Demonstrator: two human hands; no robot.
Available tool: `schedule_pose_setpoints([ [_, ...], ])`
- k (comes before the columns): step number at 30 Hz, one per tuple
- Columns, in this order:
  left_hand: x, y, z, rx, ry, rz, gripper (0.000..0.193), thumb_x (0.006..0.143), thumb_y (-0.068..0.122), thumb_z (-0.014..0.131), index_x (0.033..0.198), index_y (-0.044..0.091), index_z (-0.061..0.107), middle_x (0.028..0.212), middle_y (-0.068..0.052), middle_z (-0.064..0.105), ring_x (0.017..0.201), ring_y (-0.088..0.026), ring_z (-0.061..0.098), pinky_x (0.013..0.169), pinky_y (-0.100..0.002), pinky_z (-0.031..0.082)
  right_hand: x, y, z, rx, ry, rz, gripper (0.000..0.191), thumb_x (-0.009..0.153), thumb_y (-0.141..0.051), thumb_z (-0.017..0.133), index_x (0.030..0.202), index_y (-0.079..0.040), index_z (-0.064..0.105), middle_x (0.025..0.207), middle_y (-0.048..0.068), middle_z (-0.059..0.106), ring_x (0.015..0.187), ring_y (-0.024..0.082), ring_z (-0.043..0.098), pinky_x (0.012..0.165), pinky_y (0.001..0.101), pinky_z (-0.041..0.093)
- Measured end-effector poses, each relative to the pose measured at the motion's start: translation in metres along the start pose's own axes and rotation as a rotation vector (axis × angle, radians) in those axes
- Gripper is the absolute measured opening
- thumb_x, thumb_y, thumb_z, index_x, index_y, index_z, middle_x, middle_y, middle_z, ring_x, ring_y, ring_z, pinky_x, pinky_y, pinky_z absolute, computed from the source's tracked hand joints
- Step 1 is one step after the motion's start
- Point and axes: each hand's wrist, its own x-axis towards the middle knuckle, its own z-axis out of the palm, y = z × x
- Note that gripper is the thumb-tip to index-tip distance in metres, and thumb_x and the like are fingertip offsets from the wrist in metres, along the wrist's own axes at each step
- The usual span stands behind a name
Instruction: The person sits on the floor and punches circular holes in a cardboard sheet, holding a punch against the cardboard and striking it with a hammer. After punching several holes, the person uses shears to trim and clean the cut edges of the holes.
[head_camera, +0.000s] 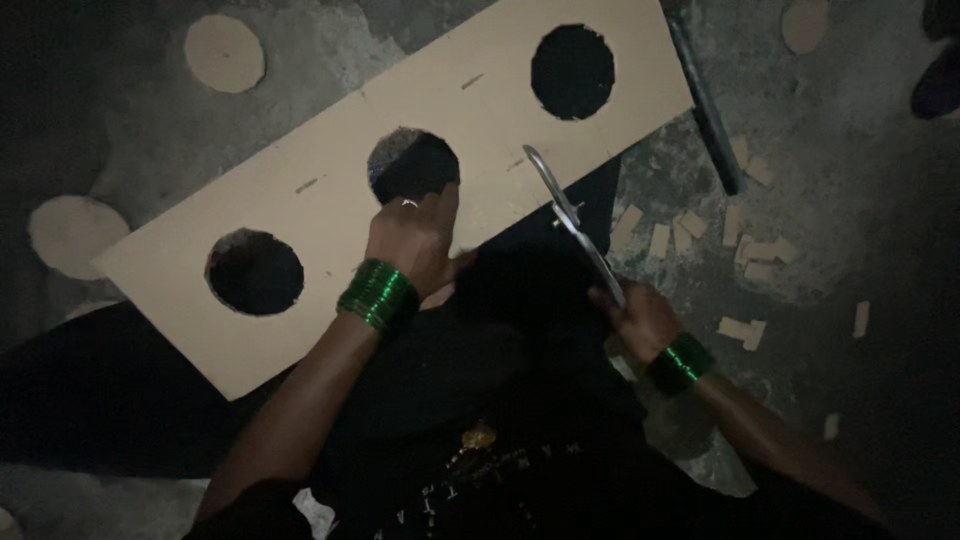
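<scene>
A long tan cardboard strip (330, 175) with three round holes lies slanted on the grey floor. My left hand (415, 240), with a ring and green bangles at the wrist, grips the strip's near edge just below the middle hole (412, 165). My right hand (640, 318), also with green bangles, holds a pair of metal scissors (570, 220). The blades point up and left, and their tips lie over the cardboard between the middle hole and the right hole (572, 72). Dark cloth (480, 350) covers my lap under both hands.
Cut-out cardboard discs lie on the floor at top left (224, 52), far left (72, 232) and top right (805, 24). Several small cardboard scraps (745, 250) are scattered to the right. A dark rod (705, 105) lies beside the strip's right end.
</scene>
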Motion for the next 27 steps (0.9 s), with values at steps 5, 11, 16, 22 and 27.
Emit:
schedule_pose_setpoints([
  [5, 0.005, -0.004, -0.007, 0.035, 0.119, 0.037, 0.087, 0.072, 0.048, 0.087, 0.134, -0.005, 0.057, 0.091, -0.018, 0.071, 0.073, -0.033, 0.068, 0.069, -0.045, 0.055, -0.001, 0.01, -0.009, 0.117, -0.117, 0.017, 0.05, 0.103, -0.048, 0.048, 0.123, -0.006, 0.066, 0.084, 0.012, 0.073, 0.073, 0.023, 0.068, 0.072, 0.04, 0.055],
  [11, 0.024, -0.011, -0.019, 0.074, -0.004, -0.114, 0.087, 0.076, 0.05, 0.086, 0.137, -0.004, 0.055, 0.089, -0.02, 0.07, 0.074, -0.034, 0.069, 0.064, -0.046, 0.055, -0.013, 0.002, -0.011, 0.159, -0.092, -0.086, 0.061, 0.1, -0.045, 0.047, 0.15, -0.011, 0.045, 0.094, 0.016, 0.074, 0.079, 0.026, 0.073, 0.077, 0.0409, 0.057],
  [16, 0.028, -0.001, -0.014, 0.043, 0.114, -0.054, 0.089, 0.07, 0.045, 0.089, 0.136, -0.005, 0.057, 0.093, -0.018, 0.071, 0.075, -0.033, 0.069, 0.064, -0.045, 0.056, -0.014, -0.008, -0.017, 0.243, -0.187, 0.04, 0.054, 0.102, -0.036, 0.047, 0.15, -0.012, 0.044, 0.094, 0.017, 0.074, 0.078, 0.027, 0.074, 0.077, 0.0426, 0.059],
  [22, 0.028, 0.001, -0.008, 0.055, 0.034, -0.077, 0.084, 0.072, 0.042, 0.09, 0.134, -0.006, 0.058, 0.095, -0.019, 0.071, 0.074, -0.03, 0.069, 0.064, -0.041, 0.056, -0.012, -0.009, -0.019, 0.168, -0.133, -0.083, 0.048, 0.101, -0.035, 0.044, 0.141, -0.009, 0.054, 0.095, 0.011, 0.074, 0.077, 0.022, 0.074, 0.075, 0.0397, 0.059],
  [27, 0.027, 0.0, -0.003, 0.039, 0.105, -0.025, 0.084, 0.071, 0.042, 0.09, 0.132, -0.006, 0.058, 0.095, -0.017, 0.072, 0.075, -0.029, 0.069, 0.07, -0.041, 0.056, -0.007, -0.003, -0.018, 0.217, -0.167, -0.014, 0.049, 0.103, -0.04, 0.043, 0.14, -0.011, 0.052, 0.091, 0.009, 0.073, 0.074, 0.018, 0.07, 0.072, 0.0373, 0.057],
])
